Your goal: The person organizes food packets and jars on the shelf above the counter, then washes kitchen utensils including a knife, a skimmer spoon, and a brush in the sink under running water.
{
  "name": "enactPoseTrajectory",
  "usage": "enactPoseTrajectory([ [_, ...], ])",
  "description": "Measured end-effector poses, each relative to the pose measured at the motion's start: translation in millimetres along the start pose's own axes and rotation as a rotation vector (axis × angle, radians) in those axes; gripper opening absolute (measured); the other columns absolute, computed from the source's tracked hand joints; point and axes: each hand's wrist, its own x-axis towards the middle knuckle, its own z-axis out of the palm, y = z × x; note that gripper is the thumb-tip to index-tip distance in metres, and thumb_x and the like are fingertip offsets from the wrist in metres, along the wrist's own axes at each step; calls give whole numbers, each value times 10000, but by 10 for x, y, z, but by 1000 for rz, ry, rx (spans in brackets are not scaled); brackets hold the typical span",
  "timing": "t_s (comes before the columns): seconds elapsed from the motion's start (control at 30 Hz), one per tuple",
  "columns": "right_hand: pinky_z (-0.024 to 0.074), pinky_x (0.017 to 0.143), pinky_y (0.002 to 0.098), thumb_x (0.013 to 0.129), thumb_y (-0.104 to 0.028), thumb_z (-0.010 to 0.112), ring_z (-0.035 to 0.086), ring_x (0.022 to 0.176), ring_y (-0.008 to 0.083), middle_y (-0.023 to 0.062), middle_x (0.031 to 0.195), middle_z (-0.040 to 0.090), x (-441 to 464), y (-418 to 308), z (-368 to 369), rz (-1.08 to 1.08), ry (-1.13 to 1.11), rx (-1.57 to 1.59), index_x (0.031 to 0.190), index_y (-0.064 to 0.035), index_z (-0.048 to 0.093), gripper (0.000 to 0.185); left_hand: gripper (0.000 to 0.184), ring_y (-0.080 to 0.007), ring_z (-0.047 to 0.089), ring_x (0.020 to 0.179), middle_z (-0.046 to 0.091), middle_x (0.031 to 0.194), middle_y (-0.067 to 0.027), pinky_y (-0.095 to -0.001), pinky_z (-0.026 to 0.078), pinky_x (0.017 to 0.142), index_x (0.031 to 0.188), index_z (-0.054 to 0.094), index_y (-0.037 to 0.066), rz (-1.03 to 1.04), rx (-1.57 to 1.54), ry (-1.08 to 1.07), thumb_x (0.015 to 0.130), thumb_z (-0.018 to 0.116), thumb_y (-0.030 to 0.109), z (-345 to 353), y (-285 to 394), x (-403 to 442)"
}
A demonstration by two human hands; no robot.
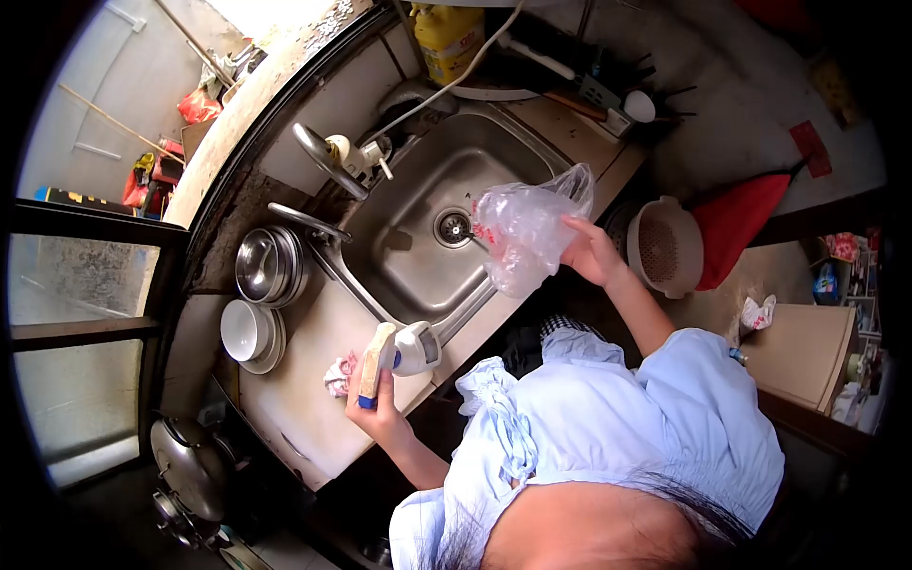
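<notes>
My right hand is closed on a crumpled clear plastic bag with red print, held over the near right edge of the steel sink. My left hand grips a tan, white and blue block-shaped thing, maybe a scrubbing sponge or brush; its exact kind I cannot tell. Right beside it is a white rounded object at the sink's near left corner; whether the two are joined is unclear. A crumpled pink and white cloth lies on the counter by my left fingers.
Stacked metal bowls and white bowls stand on the counter at left. A faucet rises behind the sink. At the back is a yellow jug. A pale strainer basket hangs or stands to the right.
</notes>
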Motion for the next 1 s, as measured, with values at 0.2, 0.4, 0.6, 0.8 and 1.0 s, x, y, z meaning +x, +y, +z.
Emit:
enactPoseTrajectory([
  [0.2, 439, 804, 361, 813, -138, 497, 529, 958, 191, 65, 1081, 517, 275, 6, 113, 15, -45, -102, 1125, -74, 430, 326, 244, -51, 408, 626, 481, 801, -14, -163, 327, 527, 1001, 532, -74, -3, -26, 119, 772, 552, 9, 106, 16, -98],
  [0.4, 450, 790, 312, 842, -231, 473, 554, 908, 143, 22, 1028, 561, 513, 302, -332, 198, 3, -36, 1079, -110, 507, 269, 241, -35, 369, 570, 465, 734, 4, -151, 293, 500, 991, 529, -64, -5, -29, 158, 769, 547, 27, 159, 14, -148],
  [0.6, 452, 810, 320, 829, -359, 483, 554, 923, 145, 34, 1046, 557, 336, 350, -467, 150, -33, 74, 1099, -112, 492, 366, 332, -63, 478, 680, 541, 909, -71, -145, 364, 555, 1072, 501, -87, -69, -41, 81, 755, 555, -3, 154, -34, -98],
  [0.8, 507, 690, 357, 845, -339, 425, 583, 859, 192, 76, 1036, 551, -78, 151, -528, 54, 252, -230, 1126, -89, 459, 377, 306, -51, 439, 623, 522, 855, -53, -142, 344, 517, 1048, 514, -85, -73, -28, -31, 755, 557, -8, 200, -70, 37],
  [1.0, 529, 600, 366, 855, -337, 382, 593, 818, 228, 98, 1000, 552, -312, 145, -729, 27, 450, -270, 1159, -81, 401, 397, 295, -34, 398, 557, 517, 782, -34, -148, 295, 479, 1037, 522, -74, 7, -94, -109, 749, 557, -19, 336, -9, 117],
])
